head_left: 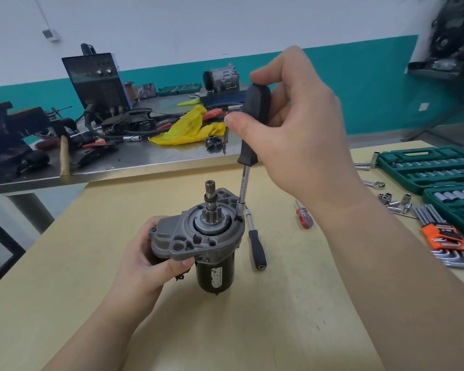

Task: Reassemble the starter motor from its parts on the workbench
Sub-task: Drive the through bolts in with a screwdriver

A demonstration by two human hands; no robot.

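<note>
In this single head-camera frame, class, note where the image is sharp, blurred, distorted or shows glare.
Head view: the starter motor and right hand are sharp; the far right edge beyond the socket set is smeared; wide-angle distortion tilts the wall stripe; soft glare lies on the steel bench.

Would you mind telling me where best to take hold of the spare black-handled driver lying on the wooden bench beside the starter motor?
Grip the spare driver by its thick black handle, coming from above and from the right, where the bench is bare. It lies flat, handle toward the person, thin shaft pointing away close beside the starter motor, so the left side looks cramped. The right hand already holds another driver.
</note>
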